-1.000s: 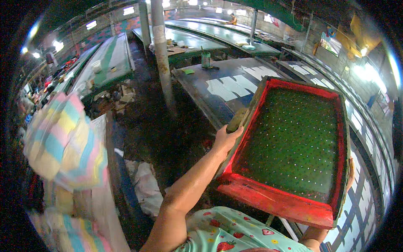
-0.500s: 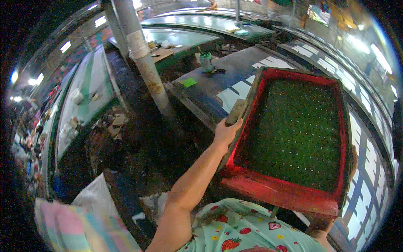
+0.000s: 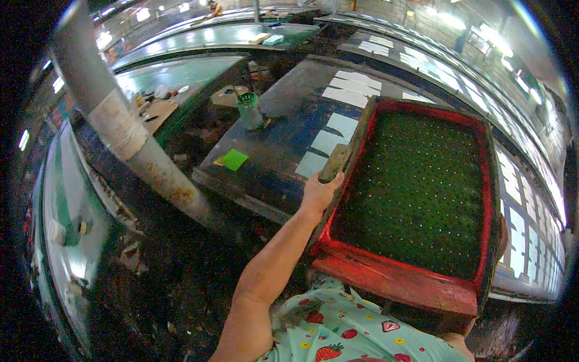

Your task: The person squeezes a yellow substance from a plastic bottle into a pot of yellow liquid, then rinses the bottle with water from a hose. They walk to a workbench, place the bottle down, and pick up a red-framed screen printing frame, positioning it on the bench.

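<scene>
Between my two hands I carry a large screen-printing frame (image 3: 395,274), tilted in front of my body. Its wooden sides are smeared with red, and the dark green mesh (image 3: 422,187) carries rows of small pale dots. My left hand (image 3: 321,194) is closed round the frame's left side, just below a small block (image 3: 336,160) fixed to the edge. At the far side my right hand (image 3: 503,238) grips the right edge; most of its fingers are hidden behind the frame.
A long dark table (image 3: 277,145) ahead holds white cut pieces (image 3: 353,87), a green container (image 3: 248,110) and a bright green sheet (image 3: 235,160). A leaning-looking post (image 3: 129,130) stands left. More long tables with pale pieces (image 3: 531,235) run along the right.
My view has turned rightward, so the post and the dark table shift left and come nearer. The screen-printing frame stays held in both hands in nearly the same pose.
</scene>
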`<state>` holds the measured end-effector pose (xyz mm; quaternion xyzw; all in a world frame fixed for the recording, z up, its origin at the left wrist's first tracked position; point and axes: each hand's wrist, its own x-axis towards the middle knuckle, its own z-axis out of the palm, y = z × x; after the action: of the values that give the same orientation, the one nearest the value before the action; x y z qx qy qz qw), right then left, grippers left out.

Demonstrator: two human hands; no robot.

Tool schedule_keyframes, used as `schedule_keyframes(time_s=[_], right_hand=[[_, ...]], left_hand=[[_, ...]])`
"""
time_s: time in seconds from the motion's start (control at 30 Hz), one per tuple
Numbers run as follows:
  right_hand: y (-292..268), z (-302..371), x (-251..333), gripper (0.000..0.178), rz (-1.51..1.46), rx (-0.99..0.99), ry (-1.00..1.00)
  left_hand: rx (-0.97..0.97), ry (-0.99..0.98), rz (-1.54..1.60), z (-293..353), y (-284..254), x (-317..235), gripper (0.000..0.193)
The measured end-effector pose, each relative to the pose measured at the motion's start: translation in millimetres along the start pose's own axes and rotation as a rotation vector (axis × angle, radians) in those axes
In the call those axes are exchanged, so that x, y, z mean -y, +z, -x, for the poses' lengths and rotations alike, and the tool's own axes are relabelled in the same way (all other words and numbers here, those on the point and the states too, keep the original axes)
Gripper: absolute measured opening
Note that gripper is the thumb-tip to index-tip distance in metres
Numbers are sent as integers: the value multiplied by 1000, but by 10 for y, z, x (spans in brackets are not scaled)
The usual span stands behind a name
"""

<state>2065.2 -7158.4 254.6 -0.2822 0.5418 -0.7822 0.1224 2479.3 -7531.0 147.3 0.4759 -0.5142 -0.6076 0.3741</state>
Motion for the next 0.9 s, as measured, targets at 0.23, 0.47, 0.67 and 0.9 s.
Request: schedule_keyframes(time_s=[0.23,0.47,0.67,0.9], right_hand=[[318,-161,-344,47,47,-59,-26],[939,-502,-1178,48,38,65,20],[1777,-600,-1903,60,-64,153,205],[2151,-477,-2423,65,-71,-4,412]], left_hand=[[77,-42,-71,-854,-174,-141,61],[-21,-10,-201,-1618,-692,-546,69],[-104,64,-136,-2258,-1128,-431,57],[-90,137,-170,-2422,-1341,-159,54]])
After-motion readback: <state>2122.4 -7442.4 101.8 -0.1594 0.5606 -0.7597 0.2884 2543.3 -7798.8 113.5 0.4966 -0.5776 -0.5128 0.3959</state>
